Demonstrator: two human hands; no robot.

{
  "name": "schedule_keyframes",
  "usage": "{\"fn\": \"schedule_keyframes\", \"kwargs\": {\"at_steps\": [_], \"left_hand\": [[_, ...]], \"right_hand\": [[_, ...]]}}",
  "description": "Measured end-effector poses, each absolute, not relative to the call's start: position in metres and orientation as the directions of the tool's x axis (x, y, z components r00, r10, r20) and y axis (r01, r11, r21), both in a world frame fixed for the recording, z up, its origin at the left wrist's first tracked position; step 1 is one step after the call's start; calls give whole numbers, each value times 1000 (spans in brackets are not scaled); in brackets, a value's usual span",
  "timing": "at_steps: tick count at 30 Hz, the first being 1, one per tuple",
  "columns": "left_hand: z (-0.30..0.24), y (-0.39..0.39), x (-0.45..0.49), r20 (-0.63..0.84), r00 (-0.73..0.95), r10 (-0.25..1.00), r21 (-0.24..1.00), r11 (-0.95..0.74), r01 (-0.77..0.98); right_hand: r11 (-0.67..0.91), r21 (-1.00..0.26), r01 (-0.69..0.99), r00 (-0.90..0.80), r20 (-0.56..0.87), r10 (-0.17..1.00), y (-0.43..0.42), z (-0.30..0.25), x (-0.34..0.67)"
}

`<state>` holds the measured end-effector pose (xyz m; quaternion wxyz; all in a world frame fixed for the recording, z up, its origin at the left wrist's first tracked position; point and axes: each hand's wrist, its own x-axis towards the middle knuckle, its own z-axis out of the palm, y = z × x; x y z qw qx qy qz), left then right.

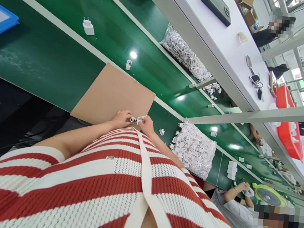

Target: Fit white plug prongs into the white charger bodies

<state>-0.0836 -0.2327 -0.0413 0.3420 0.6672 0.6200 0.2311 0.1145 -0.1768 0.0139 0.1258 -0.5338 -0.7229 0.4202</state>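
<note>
The left hand (121, 119) and right hand (147, 124) meet at the near edge of the cardboard sheet (113, 92), both pinched closed on a small white part (134, 120) held between them. The sheet lies at the near edge of the green bench (39, 56), with open surface to its left and beyond it. Just right of the right hand, loose pieces lead to a bag of white parts (194, 150), leaving little room there. The striped top (93, 187) hides the wrists' near side, the fingertips are too small to tell apart, and a blue tray (2, 17) is cut off at the left.
</note>
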Motion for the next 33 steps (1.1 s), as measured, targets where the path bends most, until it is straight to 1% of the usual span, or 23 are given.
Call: {"fn": "schedule_keyframes", "kwargs": {"at_steps": [3, 5, 6, 8, 11, 13, 16, 24, 28, 33], "left_hand": [[-43, -232, -84, -116, 96, 989, 751, 25, 660], [-44, -231, -84, -123, 82, 989, 755, 39, 654], [-45, -231, -84, -127, 80, 989, 757, 45, 652], [-46, -231, -83, -135, 81, 988, 760, 51, 648], [-47, -230, -83, -140, 87, 986, 764, 52, 643], [-47, -230, -83, -140, 82, 987, 764, 55, 643], [-47, -230, -83, -138, 74, 988, 764, 59, 642], [-46, -231, -83, -134, 69, 989, 773, 61, 631], [-44, -231, -84, -136, 76, 988, 773, 58, 631], [-43, -230, -85, -146, 82, 986, 769, 61, 636]], "right_hand": [[18, -772, 635, -397, -306, 865, -179, 12, 116], [32, -781, 623, -414, -296, 861, -181, 11, 117], [67, -766, 639, -426, -280, 860, -181, 12, 118], [203, -667, 717, -462, -237, 854, -182, 15, 118], [427, -424, 799, -549, -223, 806, -181, 22, 114], [544, -309, 780, -618, -243, 748, -179, 26, 108], [666, -215, 715, -698, -275, 661, -174, 29, 99], [747, -145, 649, -744, -328, 583, -173, 29, 94], [761, -120, 638, -751, -320, 578, -175, 32, 94], [758, -122, 641, -744, -343, 574, -175, 32, 93]]}}
